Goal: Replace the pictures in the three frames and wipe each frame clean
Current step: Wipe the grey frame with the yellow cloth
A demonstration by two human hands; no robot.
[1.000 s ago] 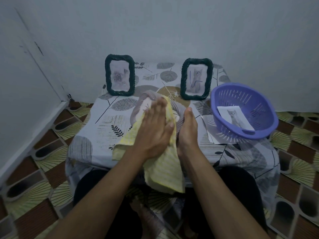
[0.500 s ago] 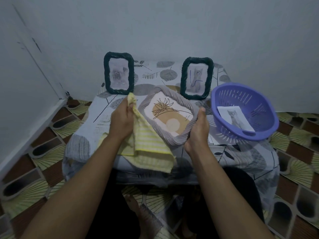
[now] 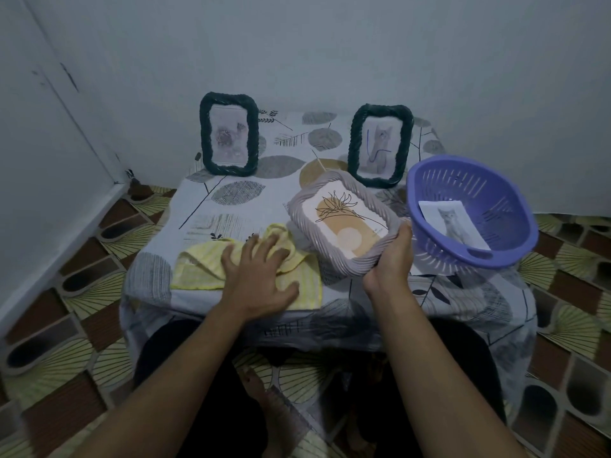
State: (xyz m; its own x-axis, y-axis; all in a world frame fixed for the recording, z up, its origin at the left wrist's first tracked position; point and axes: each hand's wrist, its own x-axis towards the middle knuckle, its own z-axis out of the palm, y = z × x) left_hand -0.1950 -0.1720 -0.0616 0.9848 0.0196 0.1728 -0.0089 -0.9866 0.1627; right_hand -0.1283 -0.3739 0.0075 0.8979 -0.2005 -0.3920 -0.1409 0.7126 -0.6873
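A light grey rope-edged frame (image 3: 344, 223) with a plant-and-sun picture is tilted above the table, and my right hand (image 3: 391, 256) grips its lower right edge. My left hand (image 3: 261, 272) rests with spread fingers on a crumpled yellow cloth (image 3: 201, 266) lying on the table's front left. Two dark green frames stand upright at the back: the left frame (image 3: 228, 133) shows a faint picture, and the right frame (image 3: 380, 145) holds a cat picture with a blue scribble.
A purple plastic basket (image 3: 469, 209) sits at the table's right with a loose cat picture (image 3: 453, 223) inside. A leaf-patterned tablecloth (image 3: 231, 200) covers the small table against the wall. Loose white sheets lie under the basket. My legs and foot are below the table edge.
My left hand lifted the cloth off the grey frame and laid it down flat on the table's front left. My right hand shifted the frame to the right, toward the basket.
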